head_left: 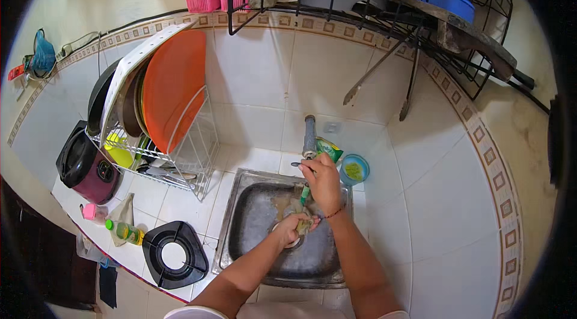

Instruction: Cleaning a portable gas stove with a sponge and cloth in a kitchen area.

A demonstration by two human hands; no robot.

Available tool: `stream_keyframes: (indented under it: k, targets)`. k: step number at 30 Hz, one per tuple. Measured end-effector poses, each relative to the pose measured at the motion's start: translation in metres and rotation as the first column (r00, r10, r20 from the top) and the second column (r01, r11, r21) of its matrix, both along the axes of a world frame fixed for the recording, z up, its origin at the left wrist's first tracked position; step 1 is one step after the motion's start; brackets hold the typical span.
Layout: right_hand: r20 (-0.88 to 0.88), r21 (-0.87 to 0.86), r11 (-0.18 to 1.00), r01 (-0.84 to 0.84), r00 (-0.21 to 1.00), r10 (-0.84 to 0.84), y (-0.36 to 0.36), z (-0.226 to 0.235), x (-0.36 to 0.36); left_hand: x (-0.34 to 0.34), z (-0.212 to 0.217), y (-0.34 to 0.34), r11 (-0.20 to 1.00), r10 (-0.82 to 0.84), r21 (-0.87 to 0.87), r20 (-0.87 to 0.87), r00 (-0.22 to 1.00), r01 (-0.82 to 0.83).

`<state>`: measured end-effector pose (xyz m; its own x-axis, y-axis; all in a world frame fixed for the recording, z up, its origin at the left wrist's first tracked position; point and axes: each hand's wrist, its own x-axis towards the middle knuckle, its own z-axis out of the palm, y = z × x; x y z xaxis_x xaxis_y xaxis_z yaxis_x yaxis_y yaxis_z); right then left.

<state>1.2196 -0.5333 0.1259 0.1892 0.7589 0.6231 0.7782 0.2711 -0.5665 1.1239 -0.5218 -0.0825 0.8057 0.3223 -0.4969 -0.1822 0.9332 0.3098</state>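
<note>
My right hand (324, 182) is raised over the back of the metal sink (223, 241), its fingers closed at the small dark faucet handle (296, 164). The grey faucet pipe (309, 134) rises behind it against the tiles. Below, a green piece (305, 194) hangs down like the spout's end. My left hand (291, 229) is low in the basin under that piece, palm turned up and fingers curled round a wet, yellowish sponge-like wad (305, 224). The wad's exact kind is unclear. A pale round thing (293, 242) shows partly beneath the left hand.
Behind the sink's right corner stand a blue bowl (354, 170) with something yellow-green inside and a green packet (329, 149). Left are a white dish rack (204, 157), rice cooker (90, 166), bottles and a black burner stand (175, 255). A black wire shelf (336, 9) with pans and hanging tongs (412, 75) overhangs.
</note>
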Motion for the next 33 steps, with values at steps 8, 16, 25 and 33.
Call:
stream_keyframes:
  k: [8,16,25,33]
  targets:
    - [-0.600,-0.194,0.981,0.010,0.790,-0.126,-0.068,-0.152,0.015,-0.048,0.024,-0.026,0.987,-0.085,-0.143,-0.093,0.992,0.071]
    - [-0.821,0.073,0.773,-0.631,-0.478,-0.313,-0.117,-0.229,-0.047,-0.072,0.020,-0.068,0.937,-0.120,-0.329,0.007,0.993,0.116]
    - [-0.871,-0.483,0.609,-0.629,0.277,-0.405,-0.078,-0.230,-0.026,-0.076,-0.011,-0.070,0.846,-0.468,0.077,-0.365,0.805,0.527]
    - [-0.379,-0.700,0.714,0.010,0.842,-0.383,-0.072,-0.280,-0.043,-0.069,0.003,-0.081,0.497,-0.138,0.587,-0.674,0.726,0.639]
